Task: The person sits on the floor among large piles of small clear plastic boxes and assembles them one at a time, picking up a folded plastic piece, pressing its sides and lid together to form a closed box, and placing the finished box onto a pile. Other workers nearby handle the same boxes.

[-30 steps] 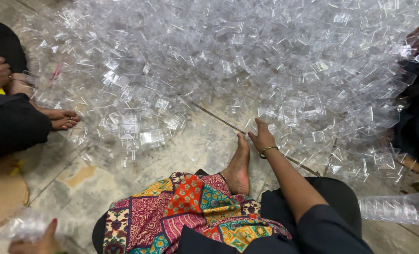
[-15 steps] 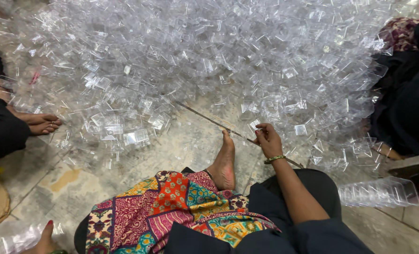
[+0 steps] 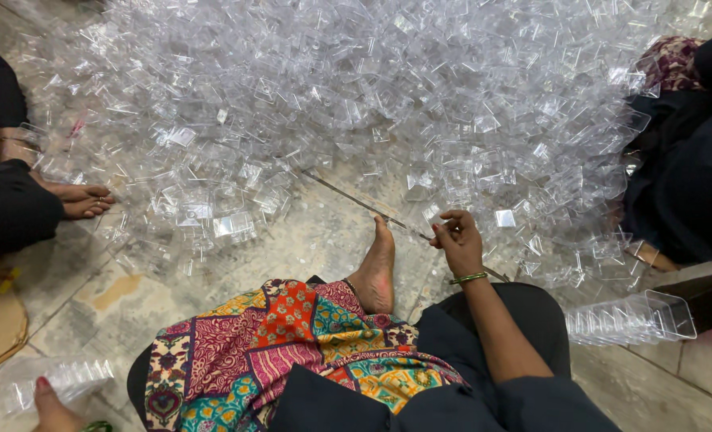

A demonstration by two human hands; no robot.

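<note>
Clear plastic cups [image 3: 388, 104], small and square-sided, lie in a loose heap covering the upper part of the stone-tile floor [image 3: 308, 240], with the near edge of the heap just beyond the person's bare foot [image 3: 374, 268]. Right hand [image 3: 458, 240], wearing a green bangle [image 3: 469, 278], sits at that edge with fingertips pinched together; whether a cup is between them cannot be told, since the material is transparent. Left hand [image 3: 50, 404] appears only partly at the bottom-left corner, touching a nested stack of cups [image 3: 60, 378]; its closure cannot be told. A second nested stack [image 3: 632, 318] lies on its side to the right, beside the knee. Risks, as judged: thin-walled cups may crack under a tight pinch or under the foot, which rests close to stray pieces; two cups stuck together may be lifted as one, unnoticed because both are clear; the horizontal stack may roll or separate if bumped. Other people's feet [image 3: 80, 200] and dark clothing [image 3: 684, 176] border the heap, so pieces may be kicked or crushed.
</note>
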